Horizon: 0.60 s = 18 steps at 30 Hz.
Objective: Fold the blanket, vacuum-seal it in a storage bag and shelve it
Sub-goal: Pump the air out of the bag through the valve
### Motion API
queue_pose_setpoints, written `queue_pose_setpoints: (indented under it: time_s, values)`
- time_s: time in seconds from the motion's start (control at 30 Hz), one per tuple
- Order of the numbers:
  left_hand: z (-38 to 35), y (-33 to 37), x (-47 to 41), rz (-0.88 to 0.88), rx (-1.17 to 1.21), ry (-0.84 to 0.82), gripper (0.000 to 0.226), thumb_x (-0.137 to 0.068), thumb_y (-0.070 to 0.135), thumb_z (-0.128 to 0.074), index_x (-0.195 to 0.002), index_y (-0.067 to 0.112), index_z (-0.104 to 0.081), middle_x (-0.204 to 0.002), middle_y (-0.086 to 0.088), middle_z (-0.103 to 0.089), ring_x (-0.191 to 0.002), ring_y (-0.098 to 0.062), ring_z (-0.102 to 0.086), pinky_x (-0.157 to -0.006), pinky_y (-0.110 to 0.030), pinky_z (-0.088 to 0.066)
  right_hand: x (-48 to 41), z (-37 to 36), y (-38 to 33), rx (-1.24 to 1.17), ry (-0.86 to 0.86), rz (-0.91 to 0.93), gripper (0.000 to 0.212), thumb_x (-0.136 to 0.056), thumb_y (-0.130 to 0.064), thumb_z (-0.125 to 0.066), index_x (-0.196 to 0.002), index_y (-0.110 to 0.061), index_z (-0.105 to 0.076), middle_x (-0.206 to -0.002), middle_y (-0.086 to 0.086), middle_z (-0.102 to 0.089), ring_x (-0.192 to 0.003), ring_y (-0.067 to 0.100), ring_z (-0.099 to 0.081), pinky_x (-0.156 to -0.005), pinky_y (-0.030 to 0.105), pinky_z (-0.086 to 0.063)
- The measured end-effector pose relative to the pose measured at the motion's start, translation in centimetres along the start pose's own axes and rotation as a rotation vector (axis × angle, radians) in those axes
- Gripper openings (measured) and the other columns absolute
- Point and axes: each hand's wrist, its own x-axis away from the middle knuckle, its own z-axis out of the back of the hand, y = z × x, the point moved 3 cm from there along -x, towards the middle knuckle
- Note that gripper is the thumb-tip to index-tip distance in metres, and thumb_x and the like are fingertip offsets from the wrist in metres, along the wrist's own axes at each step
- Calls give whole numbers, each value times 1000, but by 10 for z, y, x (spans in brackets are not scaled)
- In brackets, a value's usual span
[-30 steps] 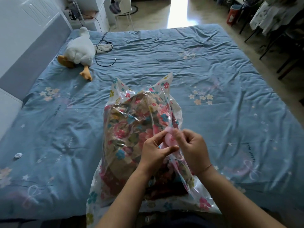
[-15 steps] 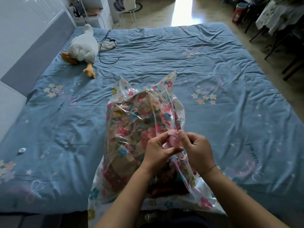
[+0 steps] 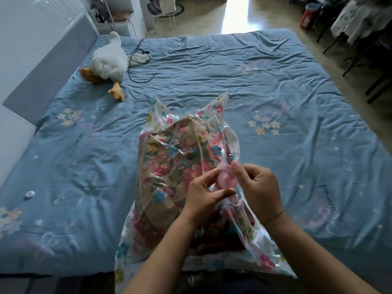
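1. The storage bag (image 3: 230,141) lies lengthwise on the blue bed (image 3: 286,92) straight in front of me. Its near end hangs past the bed's near edge and its two far corners stick up.
2. The blanket (image 3: 169,166), flowered in red, pink and tan, is inside the bag and swells out the clear plastic along most of its length.
3. The pink valve (image 3: 225,180) sits on the bag's upper face, right of the bag's middle line, between my two hands.
4. My left hand (image 3: 203,196) pinches the valve. The forefinger curls over its left side, the thumb stretches along just beneath it, and the other fingers are tucked into the palm.
5. My right hand (image 3: 258,187) has all its fingers curled, with the tips nipping the valve's upper right edge. The pink there is blurred, so I cannot tell which part of the valve they hold. A thin bracelet (image 3: 275,216) circles that wrist.
6. Beyond the bag and far to its left, a plush goose (image 3: 108,60) lies on the bed. A black cable (image 3: 137,66) loops just beside the goose, on the side nearer the bag.
7. Well to the left of the bag, level with my hands, a small white disc (image 3: 29,194) rests on the bed.
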Motion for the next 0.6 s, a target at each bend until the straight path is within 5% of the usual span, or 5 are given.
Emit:
queue_pose_setpoints:
  time_s: [0.17, 0.27, 0.37, 0.47, 0.6]
  values:
    - [5, -9, 0, 40, -3, 40, 61, -67, 10, -87, -121, 22, -62, -120, -2, -70, -113, -13, -65, -103, -39, -50, -5, 20, -52, -200, 123, 254, 51, -95, -26, -54, -56, 8, -56, -45, -11, -47, -43, 1, -40, -47, 19, -34]
    - [0, 0, -2, -2, -17, 12, 58, -66, 8, -87, -120, 15, -66, -117, -1, -71, -111, -14, -67, -100, -37, -52, 2, 4, -11, -167, 48, 43, 61, -90, -53, -52, -64, 1, -65, -60, 8, -68, -58, 23, -65, -54, 36, -50]
    - [-2, 4, -1, -19, -28, -13, 50, -68, 6, -85, -113, 19, -69, -113, 4, -73, -109, -11, -67, -97, -32, -53, 5, -5, 19, -38, -52, -119, 67, -86, -63, -54, -67, -1, -69, -52, 6, -59, -50, 22, -52, -49, 35, -42]
    - [2, -2, -2, 4, -37, -6, 56, -68, 12, -87, -120, 17, -66, -120, 0, -70, -113, -14, -65, -100, -38, -51, -1, 8, -18, -90, 30, 41, 63, -90, -50, -56, -59, 5, -62, -46, 3, -55, -46, 10, -40, -45, 33, -34]
    - [4, -6, -4, 43, 0, 29, 58, -66, 6, -87, -118, 22, -65, -116, -1, -71, -109, -15, -67, -100, -37, -52, -9, 27, -60, -239, 162, 259, 41, -94, -27, -55, -54, -17, -58, -42, -15, -47, -43, -3, -37, -48, 16, -32]
